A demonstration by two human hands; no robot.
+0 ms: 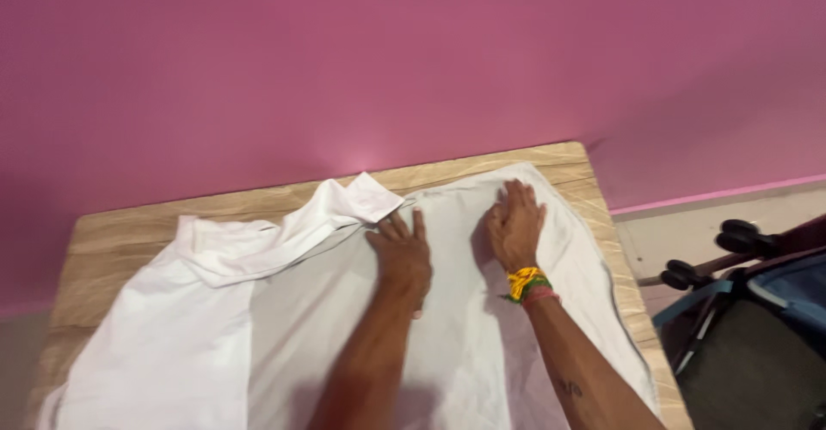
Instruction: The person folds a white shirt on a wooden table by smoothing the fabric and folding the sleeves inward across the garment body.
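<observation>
The person is working with both forearms bare, no sleeves showing. The right hand (514, 225) is wearing yellow, green and pink thread bands at the wrist, with a small dark tattoo showing on that forearm. The left hand (401, 252) is wearing nothing

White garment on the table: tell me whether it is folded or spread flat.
Partly folded: the white garment lies spread, one sleeve folded across it; both hands press flat.
</observation>
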